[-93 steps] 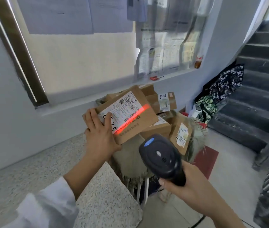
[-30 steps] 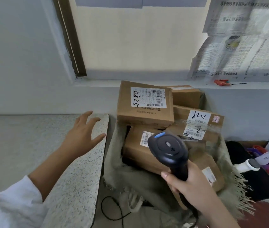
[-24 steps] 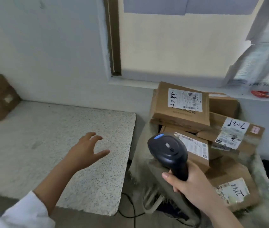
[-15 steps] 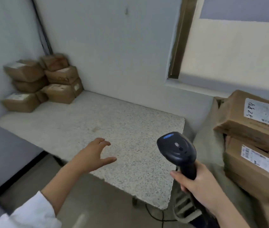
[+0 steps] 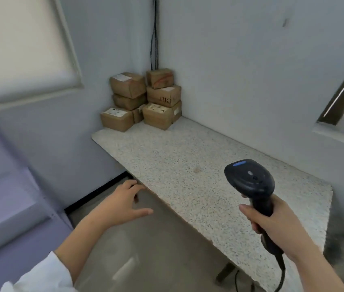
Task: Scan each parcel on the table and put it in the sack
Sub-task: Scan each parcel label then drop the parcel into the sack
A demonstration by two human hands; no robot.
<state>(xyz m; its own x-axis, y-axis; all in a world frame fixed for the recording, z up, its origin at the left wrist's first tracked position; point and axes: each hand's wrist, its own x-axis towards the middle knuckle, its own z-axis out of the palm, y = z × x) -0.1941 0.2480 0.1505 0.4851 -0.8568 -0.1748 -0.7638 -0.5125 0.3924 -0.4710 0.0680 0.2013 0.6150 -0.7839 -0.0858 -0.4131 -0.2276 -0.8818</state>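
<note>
The cardboard parcels (image 5: pixel 143 100) sit at the tabletop's (image 5: pixel 188 165) far end, well beyond the nearer, empty, loose-fingered left hand (image 5: pixel 124 204); the right hand (image 5: pixel 278 226) grips the barcode scanner (image 5: pixel 249 180).

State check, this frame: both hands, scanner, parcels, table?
left hand: open, holds nothing, by the table's front edge.
right hand: curled round the scanner's handle.
scanner: held upright, no beam visible.
parcels: closed, stacked in the table's far corner, untouched.
table: carries the parcels at its far end.
</note>
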